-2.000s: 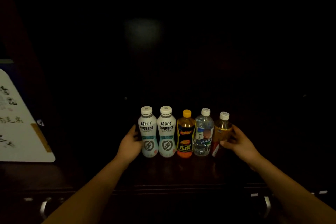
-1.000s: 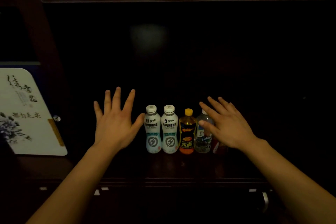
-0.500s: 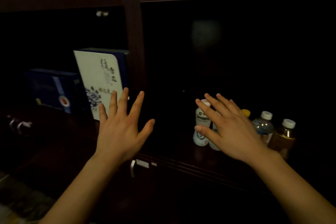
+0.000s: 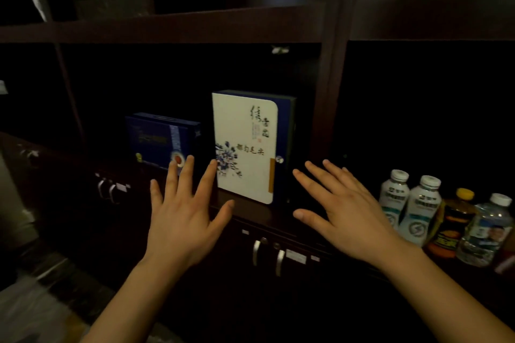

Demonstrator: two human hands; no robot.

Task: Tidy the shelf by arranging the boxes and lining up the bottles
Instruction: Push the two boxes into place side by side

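Left grip [image 4: 182,220]: spread, empty, just before white tea box [image 4: 243,147].
Right grip [image 4: 345,211]: spread, empty, right of same box.
Step in hand: judged box arranging; clasp both side edges, keep upright, set flush beside dark blue box [image 4: 163,140] on shelf [image 4: 250,213].
Count: boxes, two; bottles, four visible, lined up right: white bottles [image 4: 408,206], orange-capped bottle [image 4: 452,224], water bottle [image 4: 485,231].

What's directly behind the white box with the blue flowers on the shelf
A dark blue panel shows along the top and right edge of the white box. Anything farther back is covered by the box or too dark to see.
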